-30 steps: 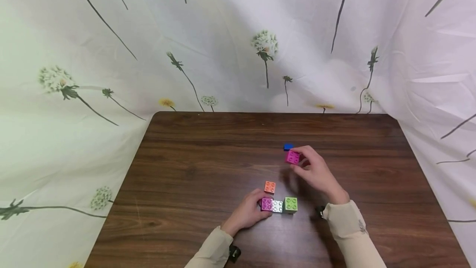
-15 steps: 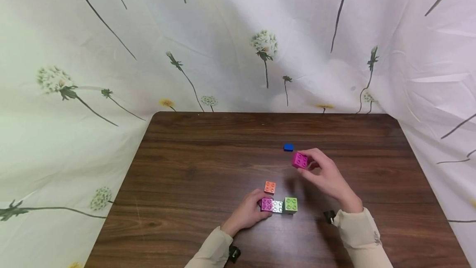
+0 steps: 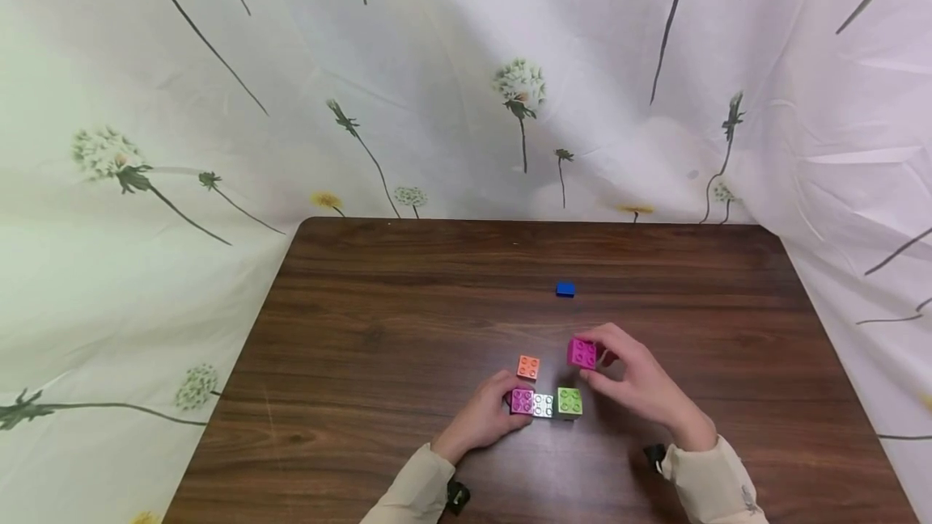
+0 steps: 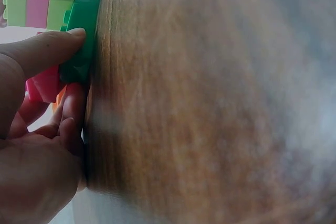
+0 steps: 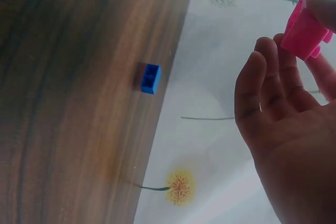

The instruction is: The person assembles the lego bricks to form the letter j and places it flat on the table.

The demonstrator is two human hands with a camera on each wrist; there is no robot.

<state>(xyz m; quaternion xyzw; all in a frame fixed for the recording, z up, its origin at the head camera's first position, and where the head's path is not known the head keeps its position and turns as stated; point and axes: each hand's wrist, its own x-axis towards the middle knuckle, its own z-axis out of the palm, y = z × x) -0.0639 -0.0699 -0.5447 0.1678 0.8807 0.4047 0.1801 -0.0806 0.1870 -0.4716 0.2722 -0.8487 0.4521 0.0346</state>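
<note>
At the head frame's lower right, the right hand (image 3: pixel 637 374) is pinching a magenta brick (image 3: pixel 582 353) — just above and right of the lime tower (image 3: pixel 570 400), which is ending a row running left to right. The left hand (image 3: pixel 486 412) is gripping that row's left end (image 3: pixel 522 400). The left wrist view is revealing the tower's pink layer (image 4: pixel 41 1) — hidden from the head.

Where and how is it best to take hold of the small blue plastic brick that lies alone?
The small blue plastic brick is probably best pinched by its left and right ends, from above: it lies low, no studs show on top, and nothing touches it. The right wrist view shows openings in one face, a poorer grip.
</note>
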